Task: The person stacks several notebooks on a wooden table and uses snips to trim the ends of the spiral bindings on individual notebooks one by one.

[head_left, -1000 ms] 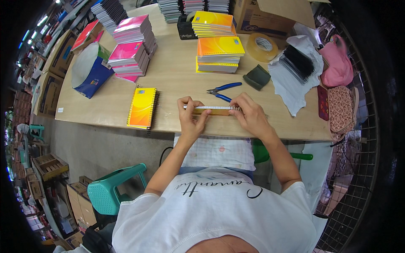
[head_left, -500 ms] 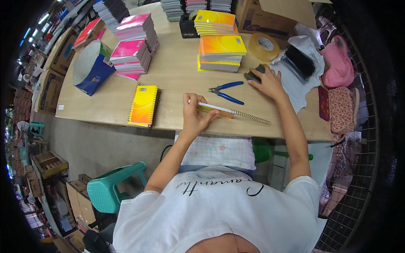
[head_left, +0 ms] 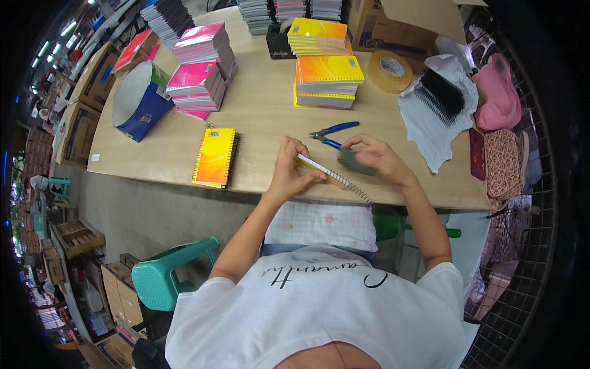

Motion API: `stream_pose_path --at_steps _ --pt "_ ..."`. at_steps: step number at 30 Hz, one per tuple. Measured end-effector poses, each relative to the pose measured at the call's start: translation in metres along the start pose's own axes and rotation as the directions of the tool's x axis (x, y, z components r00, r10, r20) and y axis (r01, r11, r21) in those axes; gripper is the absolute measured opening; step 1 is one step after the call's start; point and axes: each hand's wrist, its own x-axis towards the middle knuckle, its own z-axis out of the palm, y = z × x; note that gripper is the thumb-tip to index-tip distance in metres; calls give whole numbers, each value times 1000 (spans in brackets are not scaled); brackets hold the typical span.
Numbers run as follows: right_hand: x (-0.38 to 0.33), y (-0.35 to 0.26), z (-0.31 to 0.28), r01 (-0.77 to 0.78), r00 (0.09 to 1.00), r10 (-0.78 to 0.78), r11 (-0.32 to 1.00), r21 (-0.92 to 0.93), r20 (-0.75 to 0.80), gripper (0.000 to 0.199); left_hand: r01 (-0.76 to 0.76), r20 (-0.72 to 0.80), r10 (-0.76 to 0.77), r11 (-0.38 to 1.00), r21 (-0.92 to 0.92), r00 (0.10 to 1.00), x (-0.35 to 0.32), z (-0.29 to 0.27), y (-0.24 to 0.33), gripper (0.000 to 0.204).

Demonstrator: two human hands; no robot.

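Near the table's front edge, my left hand grips a small notebook on edge, its holed side up. A wire coil runs through part of that side, and its free end sticks out to the right. My right hand is closed on a dark green pad, slightly blurred, just above the coil. What the pad is made of I cannot tell. Blue-handled cutting pliers lie right behind it, one handle partly hidden by the right hand.
Coil-bound yellow notebooks lie at left, behind them pink notebook stacks and a blue carton. Yellow notebook stacks, a tape roll and a cardboard box stand farther back. Black coils rest on white cloth.
My right hand has come left and nearer with the green pad, from beside the cloth to the coil. The left hand has tilted the notebook, so the coil points more toward me.
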Motion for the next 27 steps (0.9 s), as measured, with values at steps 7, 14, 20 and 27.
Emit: stream_pose_path --at_steps 7,14,20,27 --pt "-6 -16 1 -76 994 23 855 513 109 36 70 1 -70 996 -60 998 -3 10 6 64" --pt "6 -14 12 -27 999 34 951 -308 20 36 76 40 -72 993 -92 997 -5 13 6 63" --pt "8 -1 13 33 999 -41 970 242 28 33 375 224 -300 740 -558 927 -12 -19 -17 36" --pt "14 -2 19 66 996 -58 991 -116 72 32 407 254 -317 692 -597 914 -14 -16 -26 31"
